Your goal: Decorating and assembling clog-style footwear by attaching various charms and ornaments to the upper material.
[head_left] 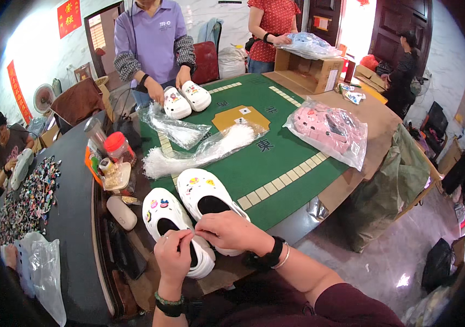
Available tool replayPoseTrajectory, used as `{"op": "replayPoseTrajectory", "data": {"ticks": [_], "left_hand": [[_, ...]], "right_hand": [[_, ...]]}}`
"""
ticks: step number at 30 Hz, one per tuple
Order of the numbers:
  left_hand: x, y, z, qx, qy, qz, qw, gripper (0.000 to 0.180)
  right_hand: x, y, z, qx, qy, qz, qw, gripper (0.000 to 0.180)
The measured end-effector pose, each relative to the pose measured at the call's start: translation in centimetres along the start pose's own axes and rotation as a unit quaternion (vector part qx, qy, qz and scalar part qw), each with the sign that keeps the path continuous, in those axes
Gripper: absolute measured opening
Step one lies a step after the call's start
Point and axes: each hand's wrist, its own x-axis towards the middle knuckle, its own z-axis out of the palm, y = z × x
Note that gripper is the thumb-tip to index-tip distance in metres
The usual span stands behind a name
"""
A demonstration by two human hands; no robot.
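Observation:
Two white clogs lie side by side before me, toes pointing away. Colourful charms dot the upper of the left clog (162, 210) and of the right clog (198, 183). Over the heel part of the left clog, my left hand (172, 255) is closed in a pinch. My right hand (227, 230) pinches right beside it, fingertips nearly touching, above the inner side of the right clog. Whatever thin thing is between the fingers is too small to make out. Just beyond the clogs, a bundle of thin white plastic strips (161, 165) sticks out of a clear bag.
Another bag of white strips (180, 133) lies on the green mat (281, 196). Bagged pink clogs (328, 131) are at right. Opposite, a person handles white clogs (188, 98). A red-lidded jar (117, 144) and a white case (122, 212) stand left; loose charms (31, 196) cover the black table.

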Motion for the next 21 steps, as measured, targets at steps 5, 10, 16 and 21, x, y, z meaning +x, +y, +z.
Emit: {"op": "replayPoseTrajectory", "data": {"ticks": [5, 10, 16, 21], "left_hand": [[-0.13, -0.06, -0.05, 0.006, -0.008, -0.002, 1.0, 0.004], [-0.15, 0.03, -0.21, 0.001, -0.006, -0.01, 1.0, 0.006], [-0.33, -0.21, -0.09, -0.003, -0.004, -0.007, 1.0, 0.006], [-0.22, -0.04, -0.15, 0.006, -0.005, -0.002, 1.0, 0.006]], "right_hand": [[-0.01, -0.24, -0.2, -0.001, -0.004, 0.009, 1.0, 0.015], [-0.24, -0.51, -0.06, -0.012, 0.018, 0.024, 0.999, 0.016], [-0.47, -0.38, 0.09, -0.031, 0.085, 0.009, 0.996, 0.013], [-0.53, -0.42, 0.01, -0.02, 0.082, 0.005, 0.996, 0.013]]}}
